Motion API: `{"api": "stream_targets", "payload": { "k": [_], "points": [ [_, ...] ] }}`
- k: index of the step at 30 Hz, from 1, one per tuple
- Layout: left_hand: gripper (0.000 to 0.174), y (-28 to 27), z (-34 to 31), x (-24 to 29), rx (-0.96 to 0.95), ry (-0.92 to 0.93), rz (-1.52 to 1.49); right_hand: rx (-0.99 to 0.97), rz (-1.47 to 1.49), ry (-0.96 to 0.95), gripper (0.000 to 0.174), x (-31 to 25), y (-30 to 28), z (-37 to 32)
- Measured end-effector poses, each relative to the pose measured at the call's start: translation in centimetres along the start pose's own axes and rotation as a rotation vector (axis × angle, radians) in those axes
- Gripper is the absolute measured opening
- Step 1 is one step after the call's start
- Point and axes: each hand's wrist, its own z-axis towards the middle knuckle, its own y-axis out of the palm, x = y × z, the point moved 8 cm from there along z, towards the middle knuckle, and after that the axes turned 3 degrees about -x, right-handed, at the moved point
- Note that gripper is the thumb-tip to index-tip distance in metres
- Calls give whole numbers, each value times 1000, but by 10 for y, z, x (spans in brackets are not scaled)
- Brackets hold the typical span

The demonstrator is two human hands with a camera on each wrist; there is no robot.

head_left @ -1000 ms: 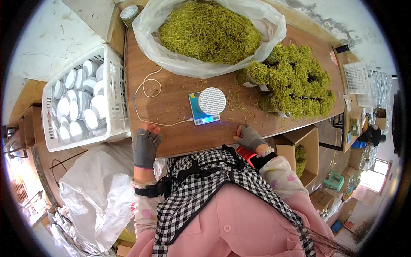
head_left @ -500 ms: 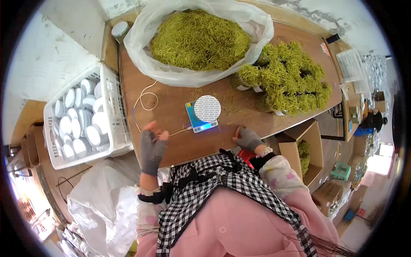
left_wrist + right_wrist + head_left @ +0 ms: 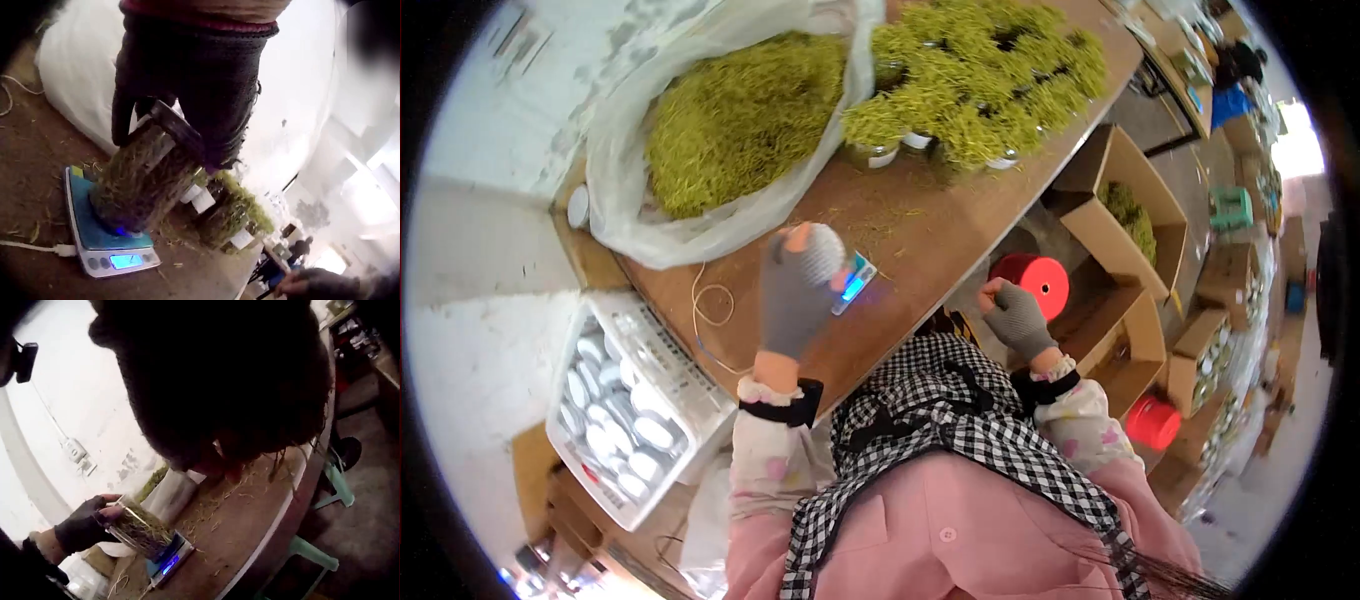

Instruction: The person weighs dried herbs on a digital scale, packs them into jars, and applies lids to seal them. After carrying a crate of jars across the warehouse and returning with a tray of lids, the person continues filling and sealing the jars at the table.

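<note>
My left hand, in a grey fingerless glove, grips the top of a clear jar from above. Greenish dried stems fill the jar, and its pale patterned lid shows between thumb and fingers in the head view. The jar's base is right at the plate of a small blue digital scale, whose display glows. My right hand, gloved alike, hangs past the table's front edge with fingers loosely curled and no object visible in it. It is dark in the right wrist view.
A large plastic bag of dried stems lies on the table. Several overfilled jars stand beyond it. A white crate of lidded jars is at left. Right of the table are a red stool and cardboard boxes.
My left hand has moved from the table's front edge onto the jar at the scale and grips its top. My right hand has left the table edge. The head view has turned right.
</note>
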Motion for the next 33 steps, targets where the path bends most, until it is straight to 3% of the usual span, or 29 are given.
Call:
{"api": "stream_targets", "payload": {
  "k": [2,4,6,8,10,11,12,13,14,15,16,18,20,21,23,24,26,28,30,31,33],
  "points": [
    [77,-9,0,9,-9,-46,-78,31,137,52,21,21,-8,-19],
    [65,-15,-15,10,45,-379,-1122,32,357,107,19,35,-13,-26],
    [61,-11,-20,26,-17,-332,-1187,45,402,37,19,31,-22,-28],
    [63,13,-28,53,-121,-365,-1450,34,553,-57,19,20,-28,-29],
    [69,24,-33,82,-95,-328,-1382,-91,791,-5,34,1,-31,-33],
    [71,35,-34,95,-139,-288,-1354,-56,761,-126,40,0,-28,-26],
    [74,44,-34,111,-140,-236,-1280,-138,841,-76,48,-11,-33,-33],
    [76,52,-34,139,-220,-157,-1215,-193,816,-260,55,4,-11,-13],
    [82,62,-32,145,-208,-81,-1045,-135,734,-308,61,-13,-29,-25],
    [85,83,-34,147,-243,-15,-1020,-275,660,-306,67,-18,-34,-28],
    [85,99,-40,167,-301,2,-977,-149,670,-266,67,-6,-49,-38],
    [84,133,-49,211,-408,70,-936,-187,742,-109,78,17,-44,-57],
    [80,169,-58,226,-505,-55,-1028,-114,694,-50,84,53,-51,-72],
    [79,183,-63,230,-540,-130,-1066,-146,723,46,84,48,-79,-110],
    [75,212,-61,242,-613,-317,-1126,59,591,-3,74,69,-100,-117],
    [75,220,-60,253,-657,-299,-1123,133,525,-13,73,66,-120,-141],
    [66,248,-68,254,-825,-564,-1092,289,479,-63,71,82,-126,-157],
    [57,270,-70,258,-899,-562,-1060,355,526,-4,67,89,-128,-175],
    [50,288,-66,263,-1036,-387,-1083,426,586,32,59,102,-119,-179],
    [44,280,-66,282,-977,-276,-912,471,689,24,57,108,-119,-183],
    [41,301,-63,278,-1017,-257,-863,524,781,33,55,120,-117,-191]
  ]
}}
